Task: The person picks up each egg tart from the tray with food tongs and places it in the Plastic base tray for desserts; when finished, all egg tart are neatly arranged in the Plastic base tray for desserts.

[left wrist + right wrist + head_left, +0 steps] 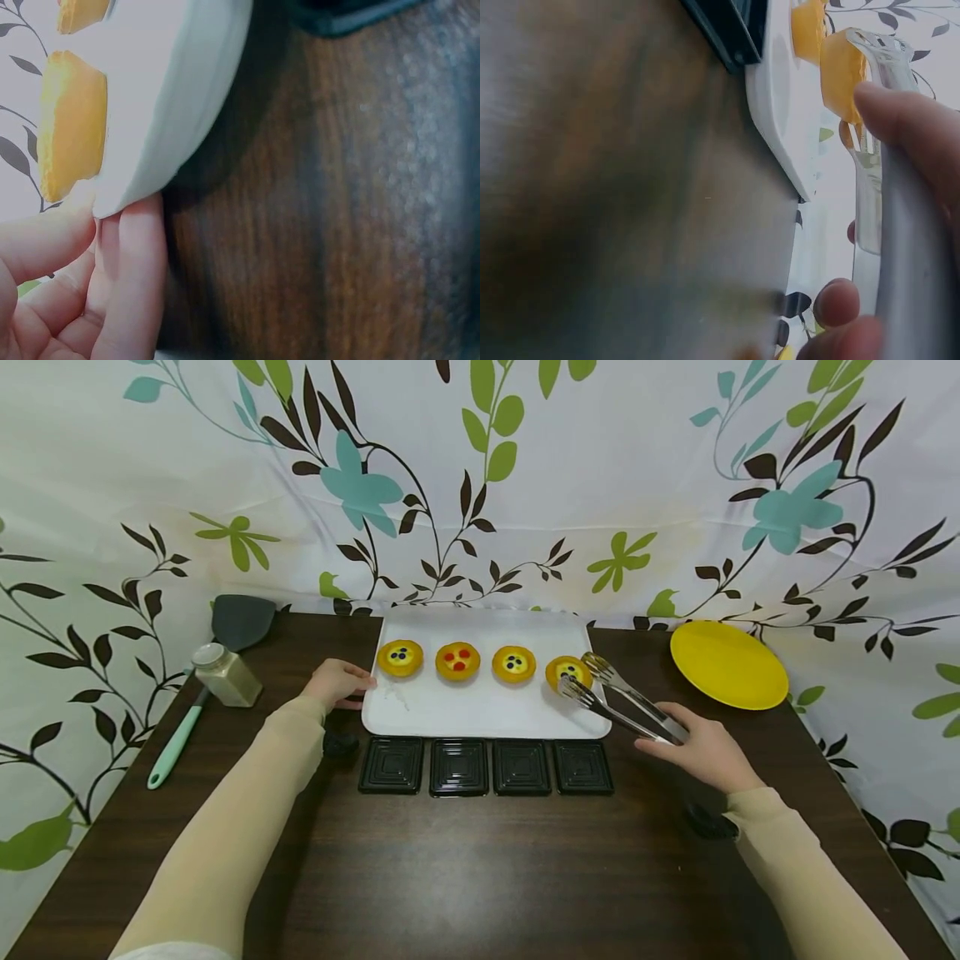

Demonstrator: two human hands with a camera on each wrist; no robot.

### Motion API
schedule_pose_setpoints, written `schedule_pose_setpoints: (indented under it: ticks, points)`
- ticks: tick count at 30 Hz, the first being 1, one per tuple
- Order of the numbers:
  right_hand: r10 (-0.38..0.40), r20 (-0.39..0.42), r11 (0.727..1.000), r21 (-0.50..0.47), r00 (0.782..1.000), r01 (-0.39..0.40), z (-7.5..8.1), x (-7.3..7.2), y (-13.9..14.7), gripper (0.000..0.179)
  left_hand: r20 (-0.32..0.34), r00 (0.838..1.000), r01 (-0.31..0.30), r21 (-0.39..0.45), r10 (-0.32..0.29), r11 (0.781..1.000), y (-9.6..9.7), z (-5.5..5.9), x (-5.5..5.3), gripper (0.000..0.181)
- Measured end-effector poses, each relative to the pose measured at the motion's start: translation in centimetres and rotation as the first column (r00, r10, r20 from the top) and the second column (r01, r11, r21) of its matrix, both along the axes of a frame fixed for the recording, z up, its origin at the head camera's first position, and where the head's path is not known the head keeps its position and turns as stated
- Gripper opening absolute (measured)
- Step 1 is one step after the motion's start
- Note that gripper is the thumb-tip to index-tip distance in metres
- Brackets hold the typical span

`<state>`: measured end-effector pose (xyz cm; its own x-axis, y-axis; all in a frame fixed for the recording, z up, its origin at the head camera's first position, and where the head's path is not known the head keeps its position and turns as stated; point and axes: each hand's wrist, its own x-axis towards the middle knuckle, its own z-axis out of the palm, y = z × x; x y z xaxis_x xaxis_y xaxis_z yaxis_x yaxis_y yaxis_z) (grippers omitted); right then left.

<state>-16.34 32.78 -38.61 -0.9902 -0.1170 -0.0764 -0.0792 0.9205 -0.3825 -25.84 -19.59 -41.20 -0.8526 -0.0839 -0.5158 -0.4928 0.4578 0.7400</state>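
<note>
My left hand (339,684) grips the left edge of a white tray (480,714), thumb on top and fingers beneath in the left wrist view. A row of several tarts lies on the tray; the leftmost tart (400,658) has dark berries on a pale filling, and the tart (457,661) beside it has red pieces. In my right hand (708,747) is a pair of metal tongs (633,706). The tong tips stand on either side of the rightmost tart (564,670), overlapping it in the head view.
Several black square dishes (522,767) stand in a row before the tray. A yellow plate (729,664) is at the back right. To the left are a jar (227,675) and a spatula (176,747) with a mint handle. A patterned cloth (480,527) hangs behind the table (480,877).
</note>
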Motion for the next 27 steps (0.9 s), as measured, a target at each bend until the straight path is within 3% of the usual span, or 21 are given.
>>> schedule_pose_setpoints:
  ticks: [12, 27]
  points:
    - [-0.052, 0.025, 0.998, -0.017, 0.998, 0.053, -1.1, 5.3, 1.3, 0.078, -0.019, 1.000, 0.003, 0.002, -0.003, 1.000, -0.1, -0.1, 0.2, 0.041]
    - [-0.046, 0.072, 0.999, -0.004, 0.996, 0.047, -1.0, 8.9, 1.5, 0.079, -0.035, 0.999, 0.013, 0.007, -0.013, 1.000, 0.2, 0.7, 0.9, 0.041]
